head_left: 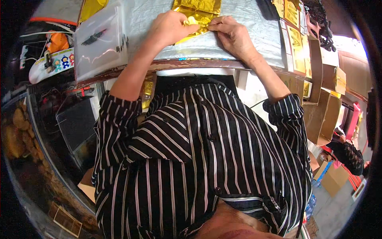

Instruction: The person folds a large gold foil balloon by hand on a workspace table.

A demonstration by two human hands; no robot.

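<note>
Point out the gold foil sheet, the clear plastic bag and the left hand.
gold foil sheet [195, 12], head view, its upper middle.
clear plastic bag [99, 42], head view, its centre.
left hand [171, 26], head view, back of the hand.

foil sheet [197, 16] sits on the table [246, 36], both hands on its near edge. clear bags [99, 40] left of it, cardboard boxes [324, 107] off to the right

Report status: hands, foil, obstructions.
Left hand and right hand both pinching gold foil sheet on silver-covered table. Clear plastic bags lie left, apart.
</note>
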